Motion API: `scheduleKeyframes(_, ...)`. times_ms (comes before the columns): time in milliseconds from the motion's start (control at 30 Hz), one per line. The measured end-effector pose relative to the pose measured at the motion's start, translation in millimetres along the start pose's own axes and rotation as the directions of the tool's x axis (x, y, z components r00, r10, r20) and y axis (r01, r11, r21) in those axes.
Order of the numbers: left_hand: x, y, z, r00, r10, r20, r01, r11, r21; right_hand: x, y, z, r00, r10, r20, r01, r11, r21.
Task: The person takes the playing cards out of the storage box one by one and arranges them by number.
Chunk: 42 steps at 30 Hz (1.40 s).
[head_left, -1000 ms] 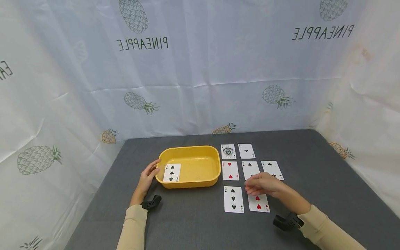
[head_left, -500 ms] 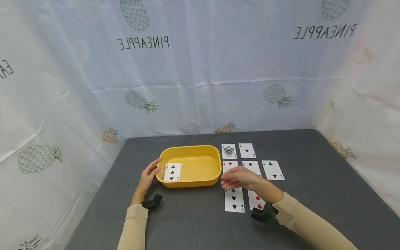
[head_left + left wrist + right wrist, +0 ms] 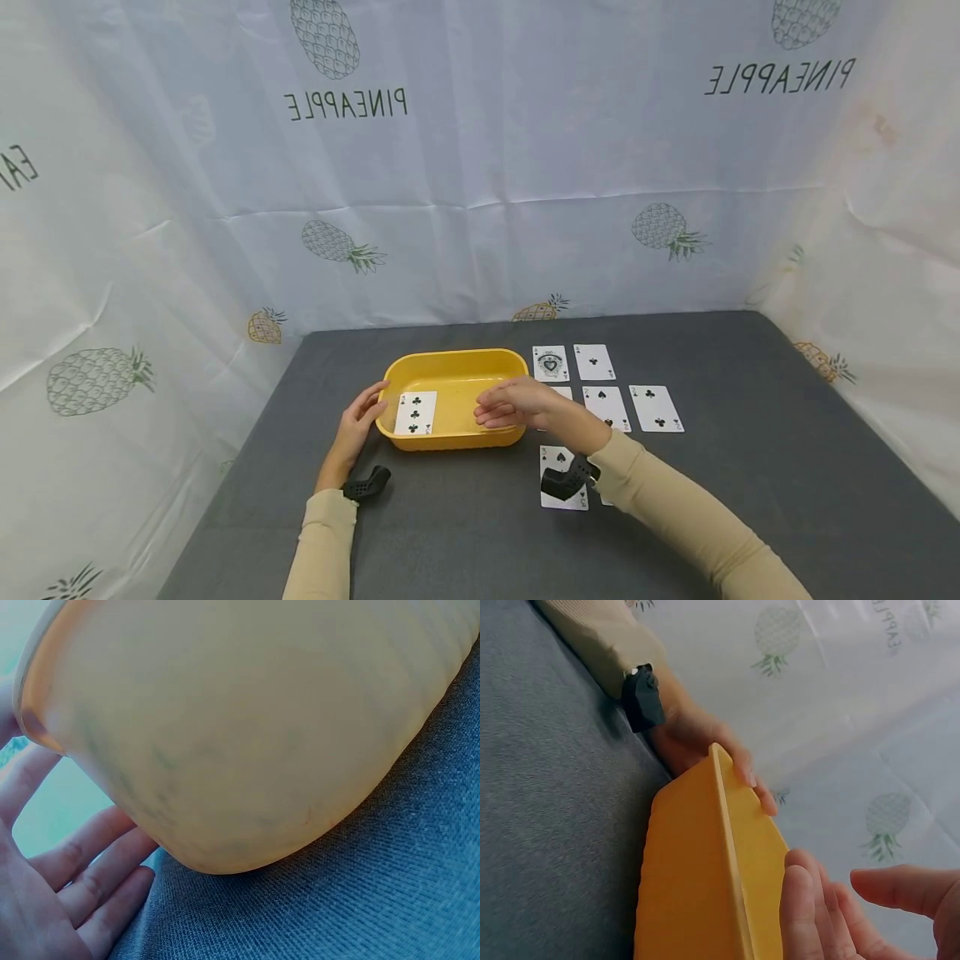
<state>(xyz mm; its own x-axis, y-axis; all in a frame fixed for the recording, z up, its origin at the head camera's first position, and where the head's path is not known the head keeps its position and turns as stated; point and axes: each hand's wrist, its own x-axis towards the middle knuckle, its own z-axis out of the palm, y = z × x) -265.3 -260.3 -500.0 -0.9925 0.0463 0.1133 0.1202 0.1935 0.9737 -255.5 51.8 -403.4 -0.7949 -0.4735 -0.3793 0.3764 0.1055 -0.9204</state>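
A yellow plastic tray stands on the table with a three of clubs lying face up at its left end. My left hand holds the tray's left end, with fingers over the rim and others against the outer wall. Over the right part of the tray hovers my right hand; in the right wrist view its thumb and fingers are apart with nothing between them. That hand and forearm partly hide the two of hearts and the three of spades.
Right of the tray, face-up cards lie in rows: an ace of spades, ace of clubs, two of spades and two of clubs. Another card is mostly hidden under the right forearm. A pineapple-print curtain surrounds the dark table.
My right hand has moved left from above the three of hearts, across the cards, to above the tray. My left hand has stayed at the tray.
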Motion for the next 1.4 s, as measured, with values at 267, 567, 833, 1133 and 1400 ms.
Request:
scheduleKeyframes(267, -1.5, 2.0, -0.6, 1.0, -0.025, 0.011, 0.025, 0.999, 0.027, 35, -4, 26, 0.995, 0.027, -0.092, -0.023, 0.999, 0.044)
scheduleKeyframes(567, -2.4, 3.4, -1.0, 0.999, -0.049, 0.008, 0.048, 0.998, 0.027, 65, 3, 45, 0.975, 0.112, -0.192, -0.104, 0.993, 0.05)
scheduleKeyframes(833, -2.3, 3.3, -0.9, 0.999, -0.053, -0.003, 0.053, 0.997, 0.05, 80, 9, 53, 0.953, 0.189, -0.236, -0.171, 0.981, 0.097)
scheduleKeyframes(1133, -3.0, 4.1, 1.0, 1.0, -0.017, -0.001, 0.017, 0.999, 0.039, 86, 13, 57, 0.946, 0.214, -0.243, -0.172, 0.968, 0.18)
scheduleKeyframes(1400, -3.5, 4.5, -0.4, 1.0, -0.023, 0.001, 0.023, 0.999, 0.032, 85, 11, 63, 0.938, 0.256, -0.234, -0.178, 0.935, 0.307)
